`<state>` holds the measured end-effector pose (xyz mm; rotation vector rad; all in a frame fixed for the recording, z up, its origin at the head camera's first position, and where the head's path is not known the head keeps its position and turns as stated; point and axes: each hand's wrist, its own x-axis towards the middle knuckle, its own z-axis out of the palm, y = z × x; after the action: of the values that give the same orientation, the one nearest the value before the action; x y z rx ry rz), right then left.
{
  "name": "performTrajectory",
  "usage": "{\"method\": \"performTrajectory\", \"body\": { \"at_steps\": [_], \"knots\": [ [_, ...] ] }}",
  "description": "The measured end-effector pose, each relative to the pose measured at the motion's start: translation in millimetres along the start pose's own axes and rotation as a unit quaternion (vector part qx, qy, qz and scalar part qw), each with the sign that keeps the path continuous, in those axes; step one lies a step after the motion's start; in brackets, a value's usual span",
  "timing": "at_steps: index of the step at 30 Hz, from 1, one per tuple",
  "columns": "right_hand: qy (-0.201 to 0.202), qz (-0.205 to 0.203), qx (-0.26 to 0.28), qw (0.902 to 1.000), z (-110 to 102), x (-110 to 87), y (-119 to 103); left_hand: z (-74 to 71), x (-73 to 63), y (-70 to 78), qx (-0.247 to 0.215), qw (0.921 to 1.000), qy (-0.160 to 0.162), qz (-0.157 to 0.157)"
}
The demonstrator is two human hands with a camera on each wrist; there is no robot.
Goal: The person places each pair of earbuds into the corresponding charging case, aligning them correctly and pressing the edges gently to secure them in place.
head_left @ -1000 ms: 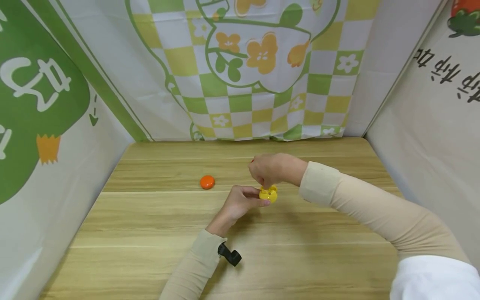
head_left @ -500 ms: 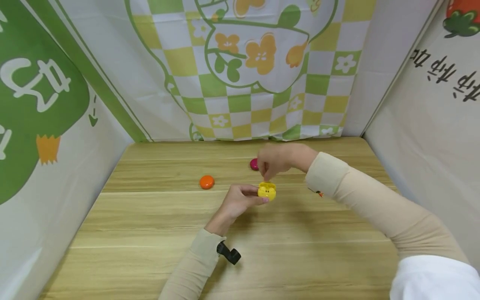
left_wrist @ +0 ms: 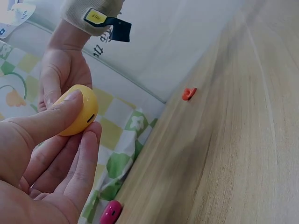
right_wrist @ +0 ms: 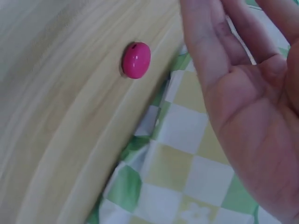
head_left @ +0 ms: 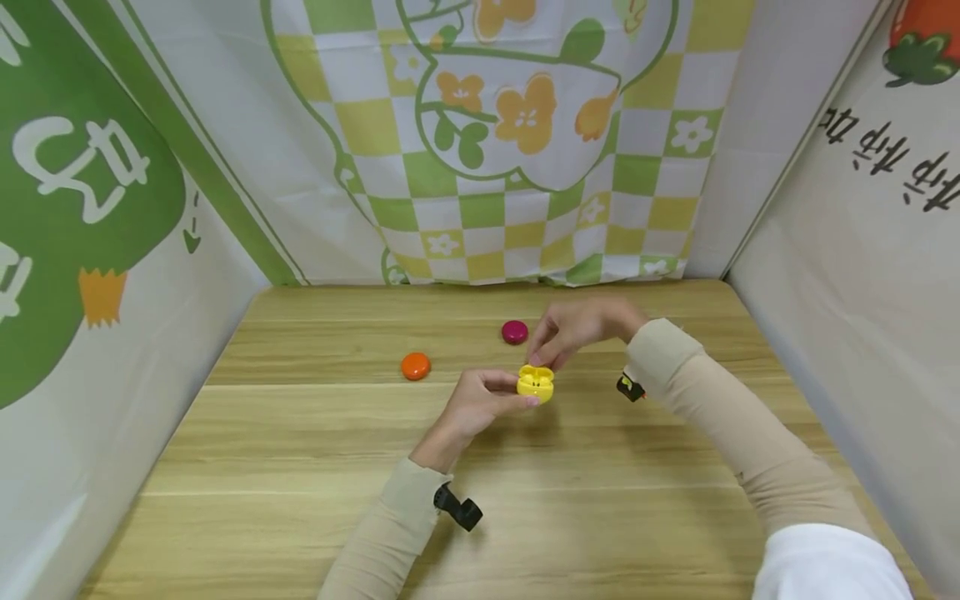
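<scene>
My left hand (head_left: 480,407) holds a small yellow earbud case (head_left: 536,386) between thumb and fingers, above the table. Its lid stands raised, with two dark marks on its front below; whatever sits inside is too small to make out. From behind and the right, my right hand (head_left: 573,332) reaches to the lid, thumb and fingertips at its back edge. In the left wrist view the case (left_wrist: 86,112) shows its rounded base with a dark slot, and the right hand's fingertips are partly hidden behind it. The right wrist view shows the right palm (right_wrist: 252,121), fingertips out of frame.
On the wooden table (head_left: 315,467) lie an orange rounded case (head_left: 416,366) to the left and a magenta one (head_left: 514,332) behind the hands. A small orange-red piece (left_wrist: 188,94) lies on the right side. Printed cloth walls enclose the table.
My right hand lifted from the case, its fingers above the lid, then came back down to the lid's back edge. The magenta case came into view. The left hand stayed nearly still.
</scene>
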<state>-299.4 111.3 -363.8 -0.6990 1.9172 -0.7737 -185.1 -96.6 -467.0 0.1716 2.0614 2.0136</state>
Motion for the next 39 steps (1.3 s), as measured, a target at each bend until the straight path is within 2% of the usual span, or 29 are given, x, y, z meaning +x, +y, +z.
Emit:
{"method": "performTrajectory", "body": {
  "at_steps": [2, 5, 11, 16, 20, 32, 39],
  "knots": [
    [-0.005, -0.005, 0.021, 0.9998, 2.1, 1.7, 4.4, 0.0, 0.0, -0.9, 0.0, 1.0, -0.002, 0.001],
    [0.004, -0.009, 0.018, 0.9998, 3.8, 1.4, 6.9, 0.4, -0.3, -1.5, 0.002, 1.0, -0.006, 0.004],
    [0.037, -0.034, -0.05, 0.9975, 6.3, -2.1, 0.0, 0.9, -0.6, -0.2, 0.005, 1.0, 0.0, 0.004],
    [0.061, -0.046, -0.114, 0.9905, 10.1, -5.8, -6.8, 0.9, -0.1, -0.4, 0.003, 1.0, 0.002, 0.003],
    [0.074, -0.062, -0.142, 0.9851, 14.9, -9.0, -12.2, 0.1, -0.3, 0.3, 0.001, 1.0, -0.003, 0.004],
    [0.104, -0.117, -0.171, 0.9728, 27.7, -8.2, -15.8, -2.6, -0.2, -2.1, 0.008, 0.9999, -0.008, 0.006],
    [0.128, -0.12, -0.182, 0.9675, 35.2, -10.4, -18.8, -3.5, -1.0, -1.3, 0.012, 0.9999, -0.008, 0.008]
  ]
}}
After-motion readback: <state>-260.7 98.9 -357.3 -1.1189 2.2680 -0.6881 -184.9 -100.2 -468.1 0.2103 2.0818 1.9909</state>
